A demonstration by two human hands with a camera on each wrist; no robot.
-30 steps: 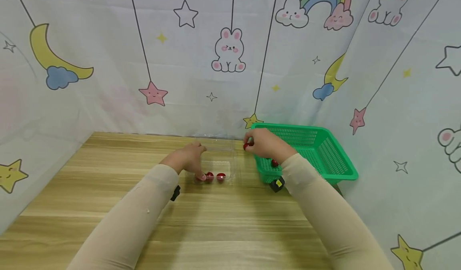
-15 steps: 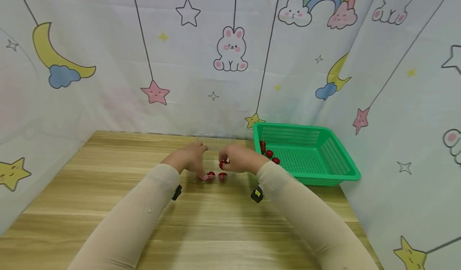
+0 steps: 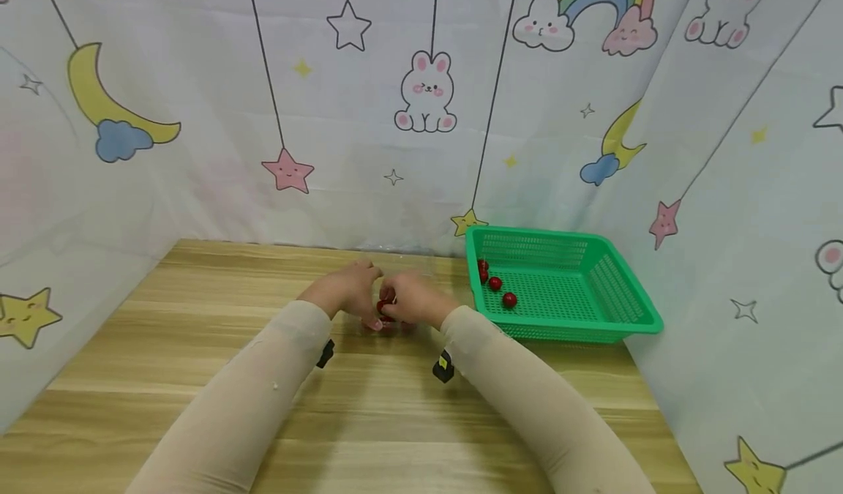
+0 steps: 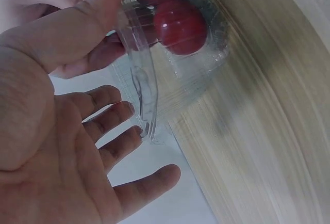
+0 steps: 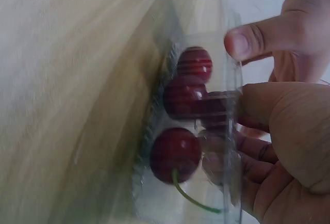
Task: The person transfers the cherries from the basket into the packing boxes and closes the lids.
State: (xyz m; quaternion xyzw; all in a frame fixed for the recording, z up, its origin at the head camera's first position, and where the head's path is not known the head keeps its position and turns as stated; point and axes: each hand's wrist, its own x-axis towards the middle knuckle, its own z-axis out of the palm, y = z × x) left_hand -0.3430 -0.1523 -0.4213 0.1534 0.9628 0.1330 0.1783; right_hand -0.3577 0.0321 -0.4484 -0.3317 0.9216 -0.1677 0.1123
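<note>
Inside clear plastic box (image 5: 227, 131), glossy red cherries (image 5: 175, 154)

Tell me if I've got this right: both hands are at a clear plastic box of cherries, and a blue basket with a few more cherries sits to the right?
Nearly. The basket is green, not blue, as the head view shows. The rest holds: the left hand and right hand meet at the clear plastic box of cherries, and a few more cherries lie in the basket to the right.
</note>
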